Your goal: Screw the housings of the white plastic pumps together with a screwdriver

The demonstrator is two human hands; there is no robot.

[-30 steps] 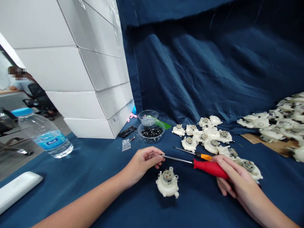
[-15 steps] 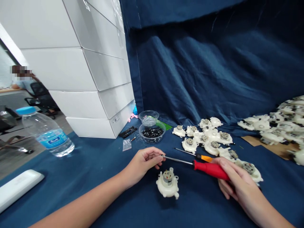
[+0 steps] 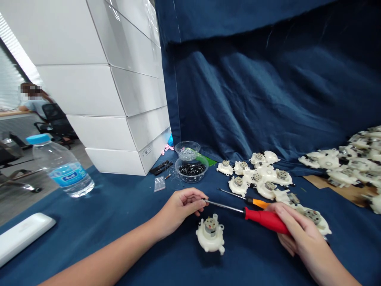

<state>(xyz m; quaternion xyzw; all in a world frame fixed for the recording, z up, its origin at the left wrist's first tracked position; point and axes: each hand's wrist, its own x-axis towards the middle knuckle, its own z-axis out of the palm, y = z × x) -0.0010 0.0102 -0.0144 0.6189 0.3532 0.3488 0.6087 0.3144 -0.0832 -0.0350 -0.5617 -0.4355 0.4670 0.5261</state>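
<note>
My right hand [image 3: 297, 228] is wrapped round the red handle of a screwdriver [image 3: 264, 219], whose metal shaft points left. At the shaft's tip, my left hand [image 3: 189, 203] is closed in a pinch; a tiny dark piece shows there, probably a screw, too small to be sure. Just below the shaft, a cream plastic housing with a small motor [image 3: 210, 234] sits on the blue cloth, touched by neither hand. A second screwdriver with an orange handle [image 3: 258, 203] lies behind the red one, partly hidden by my right hand.
Several similar motor housings [image 3: 262, 174] lie at the back right, with a larger heap [image 3: 354, 159] beyond on cardboard. Clear bowls hold silver screws [image 3: 187, 153] and black parts [image 3: 192, 170]. White boxes [image 3: 98, 91], a water bottle [image 3: 64, 171] and a white case [image 3: 25, 236] stand left.
The view has shifted slightly, so everything sits a little lower and to the right. Both hands keep their hold, with the screwdriver tip still at my left fingertips.
</note>
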